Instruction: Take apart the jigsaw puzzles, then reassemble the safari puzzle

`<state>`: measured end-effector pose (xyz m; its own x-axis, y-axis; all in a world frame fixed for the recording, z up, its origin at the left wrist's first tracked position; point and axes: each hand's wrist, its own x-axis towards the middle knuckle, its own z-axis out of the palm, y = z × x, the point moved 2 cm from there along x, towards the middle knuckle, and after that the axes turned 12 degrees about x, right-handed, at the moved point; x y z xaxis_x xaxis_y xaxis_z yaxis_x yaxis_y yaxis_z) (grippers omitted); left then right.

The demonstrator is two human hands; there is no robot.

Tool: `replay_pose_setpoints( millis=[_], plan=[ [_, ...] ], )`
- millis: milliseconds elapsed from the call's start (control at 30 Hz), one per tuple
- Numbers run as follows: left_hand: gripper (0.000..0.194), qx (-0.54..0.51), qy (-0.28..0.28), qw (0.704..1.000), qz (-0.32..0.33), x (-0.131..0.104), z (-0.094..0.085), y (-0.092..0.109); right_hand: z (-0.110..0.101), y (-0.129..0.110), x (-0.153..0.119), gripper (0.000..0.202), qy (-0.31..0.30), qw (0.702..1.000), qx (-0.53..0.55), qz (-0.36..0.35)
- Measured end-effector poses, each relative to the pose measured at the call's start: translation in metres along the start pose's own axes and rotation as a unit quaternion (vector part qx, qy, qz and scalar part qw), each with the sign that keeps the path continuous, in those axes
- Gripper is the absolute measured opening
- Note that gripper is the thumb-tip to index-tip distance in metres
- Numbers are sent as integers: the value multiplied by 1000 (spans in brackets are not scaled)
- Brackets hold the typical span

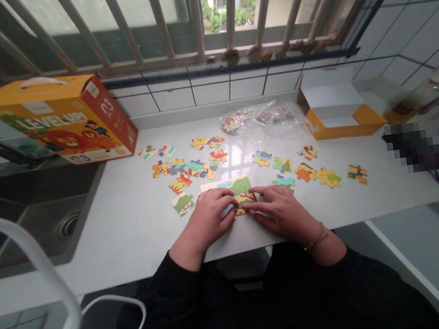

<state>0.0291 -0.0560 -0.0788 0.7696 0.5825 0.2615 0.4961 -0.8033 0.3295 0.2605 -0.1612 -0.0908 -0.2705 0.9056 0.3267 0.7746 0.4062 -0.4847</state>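
Several joined jigsaw puzzle pieces (240, 185), showing a green tree and a strip of pale sky, lie flat on the counter in front of me. My left hand (215, 212) curls over their left part, thumb and fingertips gripping near the middle and hiding what is below. From the other side, my right hand (276, 206) has its fingertips on the right edge of a yellow-green puzzle piece (246, 200) with a red branch. A loose green piece (183, 204) lies left of my left hand. Another green-and-blue piece (284, 181) sits just beyond my right fingers.
Loose puzzle pieces lie at the left (195, 168) and right (305, 171). Clear plastic bags (273, 114) and an opened yellow box (345, 129) stand at the back. A large orange box (70, 123) is beside the sink (26, 213). A white tube (49, 264) curves at left.
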Motion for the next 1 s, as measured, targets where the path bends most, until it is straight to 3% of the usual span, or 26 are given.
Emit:
replay_pose_setpoints(
  millis=[133, 300, 500, 700, 867, 1000],
  plan=[
    [14, 1, -2, 1000, -1, 0, 1, -1, 0, 0, -2, 53, 28, 999, 21, 14],
    [14, 0, -2, 1000, -2, 0, 1, -1, 1, 0, 0, 35, 12, 1000, 13, 7],
    [14, -4, -8, 1000, -3, 0, -1, 0, 0, 0, 1, 33, 10, 1000, 15, 15],
    [17, -7, 6, 1000, -10, 1, -2, 0, 0, 1, 0, 48, 49, 997, 47, 25],
    [14, -16, 9, 1000, -19, 2, -3, 1, 1, 0, 1, 23, 23, 999, 31, 6],
    [13, -11, 9, 1000, -15, 2, -2, 0, 0, 1, 1, 37, 35, 999, 34, 16]
  ],
)
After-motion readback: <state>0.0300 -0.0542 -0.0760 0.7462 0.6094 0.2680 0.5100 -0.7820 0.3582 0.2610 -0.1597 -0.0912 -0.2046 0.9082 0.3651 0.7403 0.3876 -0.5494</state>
